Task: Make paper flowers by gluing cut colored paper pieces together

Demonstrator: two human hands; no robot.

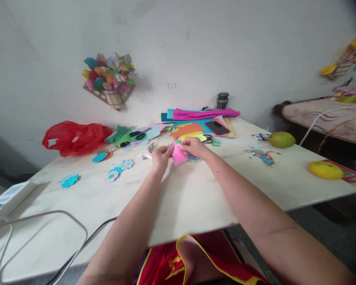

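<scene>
Both my hands meet over the middle of the table, holding a bright pink piece (178, 154) that looks like thin paper or a small packet. My left hand (161, 156) pinches its left upper edge. The fingers of my right hand (194, 146) close on its right upper edge. Beside my left hand lies a white tool (144, 156), perhaps a glue gun, partly hidden. A blue patterned scrap (193, 157) shows under my right wrist. Paper flowers (113, 174) in lilac and light blue lie to the left, with a turquoise flower cutout (69, 181) farther out.
Scissors (140, 135), colored sheets (187, 129) and a phone (217, 127) lie toward the wall. A red plastic bag (74, 138) sits at left. Two mangoes (281, 139) and a colorful scrap pile (264, 156) are at right. Cables (77, 221) cross the front left.
</scene>
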